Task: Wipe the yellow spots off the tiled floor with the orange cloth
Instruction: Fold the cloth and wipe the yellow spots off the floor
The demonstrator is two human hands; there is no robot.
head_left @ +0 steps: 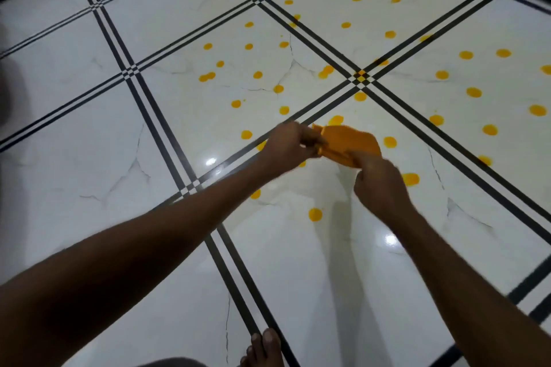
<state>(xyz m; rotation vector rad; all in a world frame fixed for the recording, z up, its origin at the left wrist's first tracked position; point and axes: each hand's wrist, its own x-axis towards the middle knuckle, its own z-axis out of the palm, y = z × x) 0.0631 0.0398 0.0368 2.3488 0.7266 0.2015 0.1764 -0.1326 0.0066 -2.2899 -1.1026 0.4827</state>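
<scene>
Cloth (348, 144), orange and bunched, is held up between both hands near the middle of the view, just this side of the spot where the black double lines cross. The left hand (290, 143) is curled around the cloth's left end, fingers closed on the fabric; the right hand (378, 185) is clamped on the nearer, right end, its knuckles turned toward the camera. Both arms are stretched forward from the bottom corners of the view. Whether the cloth is touching the tiled floor (89, 134) cannot be told, as the hands are slightly blurred. Yellow spots (258, 74) are scattered widely across the white, glossy tiles, mostly beyond and to the right of the hands, with a few seen closer in: one (315, 214) lies between the two forearms, another (411, 179) just right of the right hand, and another (390, 142) just beside the cloth's far right edge. One spot (361, 72) is sitting right on the crossing of the black lines. Toes of a bare foot (264, 347) are planted at the bottom edge, beside a black line. Two bright glints of light are reflected in the tiles near the arms.
</scene>
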